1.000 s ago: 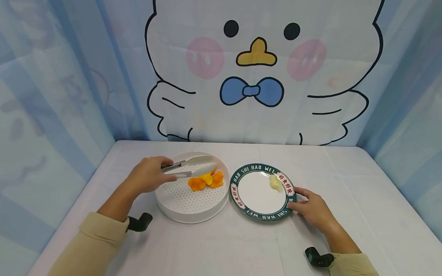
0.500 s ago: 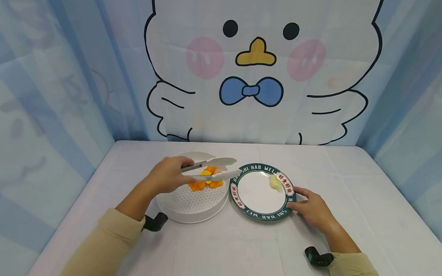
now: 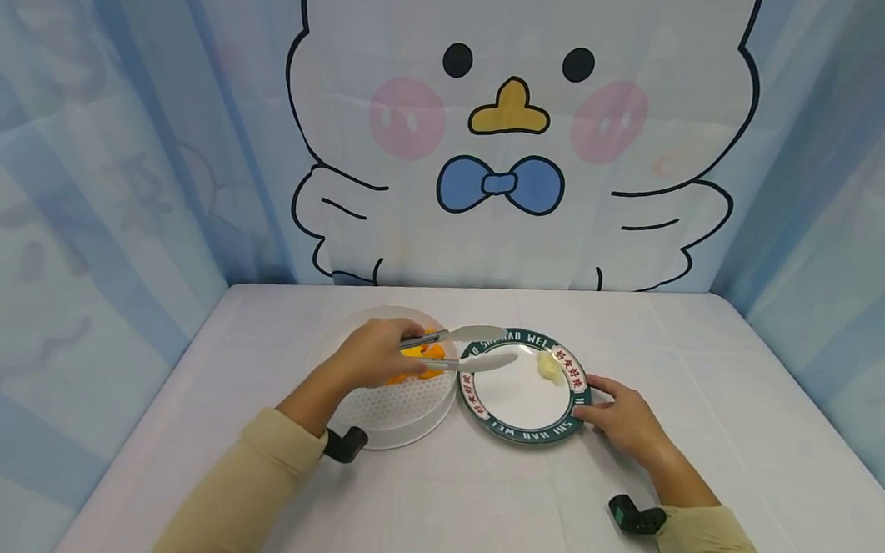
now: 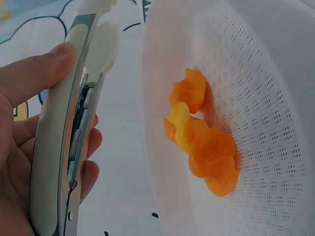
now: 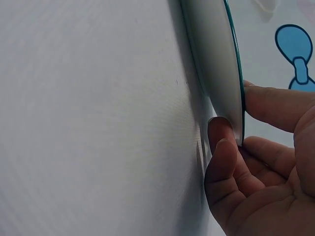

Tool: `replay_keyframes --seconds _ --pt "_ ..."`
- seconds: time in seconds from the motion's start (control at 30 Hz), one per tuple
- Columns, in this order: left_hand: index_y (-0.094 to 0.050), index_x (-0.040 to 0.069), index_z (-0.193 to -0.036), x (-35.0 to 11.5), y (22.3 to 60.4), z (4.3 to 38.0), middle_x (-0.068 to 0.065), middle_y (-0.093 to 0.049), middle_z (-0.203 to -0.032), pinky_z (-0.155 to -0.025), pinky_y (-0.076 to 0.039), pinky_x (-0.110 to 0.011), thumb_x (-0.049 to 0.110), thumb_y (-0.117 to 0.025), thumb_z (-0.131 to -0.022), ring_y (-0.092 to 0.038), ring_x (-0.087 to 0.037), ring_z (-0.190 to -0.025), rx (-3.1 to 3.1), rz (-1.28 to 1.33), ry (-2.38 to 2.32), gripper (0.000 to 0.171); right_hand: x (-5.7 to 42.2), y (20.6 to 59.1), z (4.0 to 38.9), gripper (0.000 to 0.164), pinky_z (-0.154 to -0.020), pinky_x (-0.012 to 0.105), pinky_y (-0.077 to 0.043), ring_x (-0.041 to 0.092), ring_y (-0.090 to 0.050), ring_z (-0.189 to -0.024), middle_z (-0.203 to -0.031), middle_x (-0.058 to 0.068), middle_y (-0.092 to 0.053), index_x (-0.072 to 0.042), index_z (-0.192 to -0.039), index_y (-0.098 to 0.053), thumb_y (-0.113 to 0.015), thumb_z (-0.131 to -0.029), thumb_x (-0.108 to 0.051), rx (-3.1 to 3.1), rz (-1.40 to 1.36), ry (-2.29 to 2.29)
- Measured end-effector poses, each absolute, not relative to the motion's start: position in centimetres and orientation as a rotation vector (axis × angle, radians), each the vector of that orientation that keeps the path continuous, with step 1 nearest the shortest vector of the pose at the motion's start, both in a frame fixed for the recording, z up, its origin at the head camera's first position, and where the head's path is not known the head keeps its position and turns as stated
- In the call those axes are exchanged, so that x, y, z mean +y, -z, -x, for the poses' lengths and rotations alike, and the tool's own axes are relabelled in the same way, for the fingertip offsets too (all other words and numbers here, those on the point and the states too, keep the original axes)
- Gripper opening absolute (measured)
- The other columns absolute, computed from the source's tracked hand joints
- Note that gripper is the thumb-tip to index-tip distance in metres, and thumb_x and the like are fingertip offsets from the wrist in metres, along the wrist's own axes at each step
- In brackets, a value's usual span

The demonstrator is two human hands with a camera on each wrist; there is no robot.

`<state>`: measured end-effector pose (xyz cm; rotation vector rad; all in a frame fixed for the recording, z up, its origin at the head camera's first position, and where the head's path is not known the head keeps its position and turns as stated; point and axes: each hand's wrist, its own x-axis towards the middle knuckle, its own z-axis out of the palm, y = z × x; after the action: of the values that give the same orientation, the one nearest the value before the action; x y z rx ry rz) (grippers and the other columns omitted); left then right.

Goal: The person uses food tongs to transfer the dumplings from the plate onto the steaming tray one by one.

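My left hand [image 3: 371,355] grips a pair of tongs [image 4: 51,132] by the handles, thumb on one arm and fingers around the other. Their pale tips point right in the head view, parted, with nothing between them, over the left rim of a white plate [image 3: 518,402] with a green lettered border. A pale yellow-green piece [image 3: 550,366] lies toward the plate's back right. My right hand [image 3: 625,415] pinches the plate's right rim, with fingertips underneath in the right wrist view. Below my left hand, ruffled orange pieces [image 4: 212,152] and a yellow piece [image 4: 182,125] lie in a white perforated strainer [image 4: 261,128].
The strainer stands directly left of the plate on a white-covered table [image 3: 460,511]. Behind is a cartoon-printed curtain [image 3: 504,246], with blue curtains at both sides. Black devices [image 3: 636,516] sit at each wrist.
My left hand has carried the parted tongs rightward, from above the strainer to over the plate's left part. The right hand and the plate stay in place.
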<state>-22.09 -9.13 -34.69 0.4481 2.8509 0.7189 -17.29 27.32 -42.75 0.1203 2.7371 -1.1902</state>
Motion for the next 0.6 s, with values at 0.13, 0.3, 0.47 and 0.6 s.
replay_keyframes --seconds 0.13,0.3,0.47,0.6 --pt "-0.063 0.009 -0.133 -8.6 34.8 22.4 -0.003 -0.067 -0.12 -0.094 -0.05 -0.041 0.033 -0.081 -0.085 -0.059 -0.019 -0.099 2.83 -0.482 -0.751 0.057 27.4 42.7 17.3 0.074 -0.072 0.035 -0.051 0.022 -0.062 -0.086 -0.11 0.019 -0.065 0.005 -0.148 -0.04 -0.075 -0.09 -0.025 2.74 -0.108 1.193" --pt "-0.066 0.012 -0.128 -7.9 35.1 22.9 -0.005 -0.068 -0.117 -0.093 -0.049 -0.042 0.031 -0.08 -0.085 -0.059 -0.02 -0.096 2.812 -0.53 -0.776 0.049 27.4 42.8 17.2 0.074 -0.073 0.036 -0.051 0.022 -0.062 -0.087 -0.112 0.02 -0.065 0.005 -0.148 -0.041 -0.075 -0.09 -0.026 2.742 -0.106 1.196" --pt "-0.065 0.012 -0.13 -7.2 35.4 23.3 -0.005 -0.067 -0.118 -0.092 -0.05 -0.039 0.031 -0.079 -0.086 -0.058 -0.02 -0.095 2.808 -0.518 -0.754 0.05 27.4 42.9 17.2 0.074 -0.073 0.036 -0.051 0.022 -0.061 -0.088 -0.112 0.019 -0.065 0.004 -0.148 -0.04 -0.074 -0.09 -0.027 2.73 -0.117 1.205" --pt "-0.062 0.011 -0.135 -6.6 35.7 23.5 -0.004 -0.066 -0.123 -0.098 -0.047 -0.04 0.034 -0.079 -0.087 -0.058 -0.02 -0.101 2.809 -0.494 -0.742 0.055 27.3 42.8 17.2 0.074 -0.073 0.036 -0.051 0.022 -0.062 -0.087 -0.11 0.018 -0.065 0.004 -0.149 -0.04 -0.074 -0.09 -0.027 2.733 -0.123 1.201"
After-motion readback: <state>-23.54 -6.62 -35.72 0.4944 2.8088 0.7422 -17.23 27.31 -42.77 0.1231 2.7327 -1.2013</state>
